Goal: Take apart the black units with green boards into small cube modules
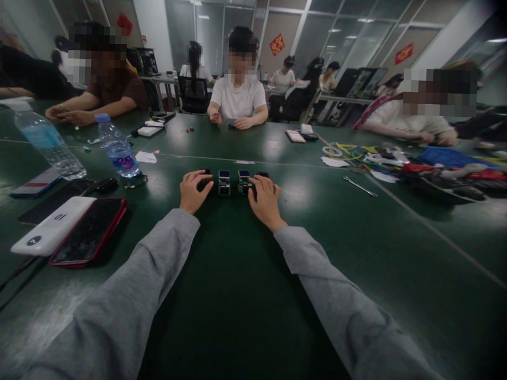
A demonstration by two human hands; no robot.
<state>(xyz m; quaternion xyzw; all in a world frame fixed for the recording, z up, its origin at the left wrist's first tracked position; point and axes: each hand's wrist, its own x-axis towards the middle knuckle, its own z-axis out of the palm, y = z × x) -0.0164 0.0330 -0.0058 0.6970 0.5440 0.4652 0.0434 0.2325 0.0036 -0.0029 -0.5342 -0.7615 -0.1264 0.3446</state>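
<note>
My left hand [193, 191] curves its thumb and fingers around a small dark block [205, 180], partly hidden by the fingers. Just right of it, a small circuit-board module with a square screen [224, 183] stands untouched on the green table. My right hand [265, 198] has its thumb and fingertips at the right side of a second, similar module [244, 181]. Behind the right fingers another dark piece [262, 174] shows only in part. Both modules stand close together, side by side, between my hands.
At left are two water bottles [117, 146], a white power bank [55, 226] and a red-cased phone [89, 231]. To the right lie a wrench [359, 186] and a heap of cables and tools [404, 162]. A person in white [239, 98] sits opposite; others sit at both sides.
</note>
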